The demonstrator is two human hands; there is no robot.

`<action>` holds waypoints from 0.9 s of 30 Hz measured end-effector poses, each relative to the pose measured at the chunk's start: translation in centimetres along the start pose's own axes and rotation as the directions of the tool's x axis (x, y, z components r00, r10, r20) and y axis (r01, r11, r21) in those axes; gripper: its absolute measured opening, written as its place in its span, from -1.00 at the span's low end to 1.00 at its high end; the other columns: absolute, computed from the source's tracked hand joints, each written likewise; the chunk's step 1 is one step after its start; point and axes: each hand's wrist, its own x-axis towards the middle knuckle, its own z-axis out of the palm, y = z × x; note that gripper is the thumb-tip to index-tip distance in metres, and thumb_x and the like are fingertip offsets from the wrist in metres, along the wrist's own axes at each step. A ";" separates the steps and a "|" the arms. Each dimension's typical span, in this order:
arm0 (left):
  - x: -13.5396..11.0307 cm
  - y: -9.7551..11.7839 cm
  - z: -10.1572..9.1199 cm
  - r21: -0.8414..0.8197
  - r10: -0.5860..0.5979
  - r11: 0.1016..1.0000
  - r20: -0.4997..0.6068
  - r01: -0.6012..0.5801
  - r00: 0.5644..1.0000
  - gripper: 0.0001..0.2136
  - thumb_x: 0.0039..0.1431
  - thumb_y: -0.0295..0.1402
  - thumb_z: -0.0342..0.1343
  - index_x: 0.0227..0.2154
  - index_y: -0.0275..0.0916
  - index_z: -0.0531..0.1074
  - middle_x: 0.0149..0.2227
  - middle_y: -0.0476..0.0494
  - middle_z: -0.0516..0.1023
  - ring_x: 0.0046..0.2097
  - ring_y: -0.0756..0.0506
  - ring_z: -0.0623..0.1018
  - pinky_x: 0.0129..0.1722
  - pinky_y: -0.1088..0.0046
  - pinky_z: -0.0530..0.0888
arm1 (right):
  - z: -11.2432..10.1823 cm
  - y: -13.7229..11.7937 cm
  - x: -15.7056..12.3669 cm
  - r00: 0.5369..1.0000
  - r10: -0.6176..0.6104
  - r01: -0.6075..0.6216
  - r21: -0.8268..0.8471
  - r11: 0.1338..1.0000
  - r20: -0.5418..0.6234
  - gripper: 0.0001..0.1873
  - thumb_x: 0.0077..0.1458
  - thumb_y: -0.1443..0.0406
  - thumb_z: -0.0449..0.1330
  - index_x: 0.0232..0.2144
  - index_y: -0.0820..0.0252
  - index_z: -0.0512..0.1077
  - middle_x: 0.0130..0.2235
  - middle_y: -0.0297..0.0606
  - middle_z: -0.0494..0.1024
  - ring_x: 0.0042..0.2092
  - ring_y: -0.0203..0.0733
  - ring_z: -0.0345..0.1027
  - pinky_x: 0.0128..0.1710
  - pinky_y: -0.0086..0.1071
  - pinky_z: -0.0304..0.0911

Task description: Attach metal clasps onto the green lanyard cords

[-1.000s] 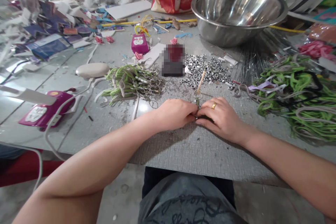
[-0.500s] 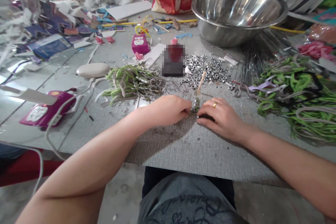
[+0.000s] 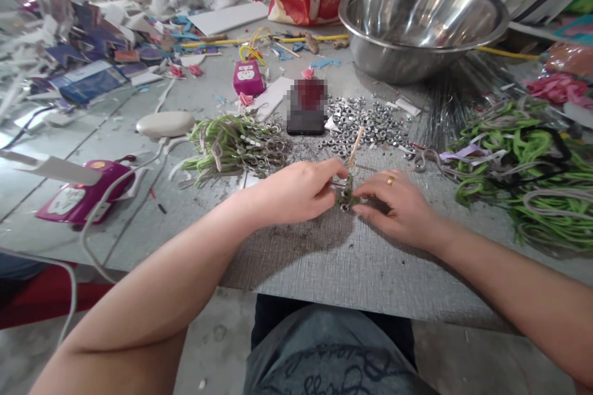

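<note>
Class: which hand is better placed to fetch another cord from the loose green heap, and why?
Right, probably. The right hand lies nearer the loose green heap. The left hand would have to cross over the small green piece that both hands pinch.

place: home craft workshop | signs: steel nuts (image 3: 365,123) heaped, green cords (image 3: 519,160) (scraps everywhere)

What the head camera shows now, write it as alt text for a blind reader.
The left hand and the right hand pinch a small green piece between them over a grey table. Behind lie a pile of metal nuts, green cord bundles at both sides and a steel bowl.
</note>
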 end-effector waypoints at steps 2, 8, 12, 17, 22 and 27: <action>0.1 0.1 0.1 -0.052 0.019 0.998 -0.044 -0.022 0.999 -0.70 0.08 -0.52 -0.15 -0.09 -0.33 0.23 -0.42 -0.03 0.46 -0.41 0.04 0.44 -0.40 0.55 0.33 | -0.1 -0.1 0.0 0.999 0.023 -0.023 0.002 1.000 -0.038 -0.87 0.10 0.23 0.09 -0.30 0.16 0.33 -0.36 -0.25 0.49 -0.30 -0.18 0.31 -0.28 -0.26 0.16; 0.4 0.2 1.3 -0.091 0.042 0.995 -0.074 -0.048 0.996 -0.64 0.15 -0.51 -0.18 0.03 -0.39 0.12 -0.40 -0.07 0.47 -0.40 0.03 0.46 -0.39 0.53 0.35 | -0.2 -0.3 0.0 0.990 0.069 -0.068 0.014 0.998 -0.121 -0.78 0.11 0.19 0.09 -0.22 0.16 0.33 -0.37 -0.27 0.49 -0.33 -0.20 0.34 -0.32 -0.28 0.19; 0.4 0.3 1.5 -0.093 0.073 0.993 -0.057 -0.079 0.996 -0.55 0.15 -0.53 -0.18 0.12 -0.38 0.00 -0.37 -0.08 0.49 -0.39 0.04 0.47 -0.35 0.54 0.36 | 0.0 -0.3 0.1 0.988 0.090 -0.090 0.010 0.996 -0.125 -0.75 0.11 0.18 0.09 -0.17 0.17 0.32 -0.38 -0.27 0.49 -0.34 -0.21 0.33 -0.31 -0.28 0.19; 0.2 0.5 1.4 -0.106 0.123 0.986 -0.024 -0.125 0.992 -0.52 0.17 -0.52 -0.17 0.16 -0.33 -0.07 -0.29 -0.08 0.52 -0.36 0.05 0.48 -0.36 0.57 0.35 | 0.2 -0.2 0.2 0.991 0.075 -0.075 0.002 0.997 -0.114 -0.84 0.12 0.26 0.08 -0.27 0.21 0.37 -0.41 -0.27 0.50 -0.35 -0.20 0.31 -0.33 -0.29 0.14; 0.3 0.5 1.6 -0.085 0.114 0.989 -0.047 -0.118 0.992 -0.53 0.15 -0.52 -0.15 0.14 -0.32 -0.01 -0.36 -0.03 0.52 -0.41 0.05 0.47 -0.41 0.58 0.33 | -0.1 -0.5 0.4 0.995 0.075 -0.074 0.013 0.997 -0.066 -0.86 0.13 0.31 0.06 -0.45 0.16 0.36 -0.46 -0.33 0.47 -0.36 -0.22 0.27 -0.30 -0.29 0.09; 0.6 0.3 1.8 -0.054 0.056 0.997 -0.127 -0.064 0.990 -0.80 0.17 -0.42 -0.07 -0.17 -0.29 0.35 -0.46 0.01 0.49 -0.44 0.06 0.45 -0.45 0.58 0.31 | -0.2 -0.6 0.3 0.997 0.063 -0.064 -0.005 0.998 -0.051 -0.81 0.17 0.29 -0.02 -0.45 0.17 0.33 -0.48 -0.32 0.45 -0.39 -0.24 0.26 -0.33 -0.31 0.05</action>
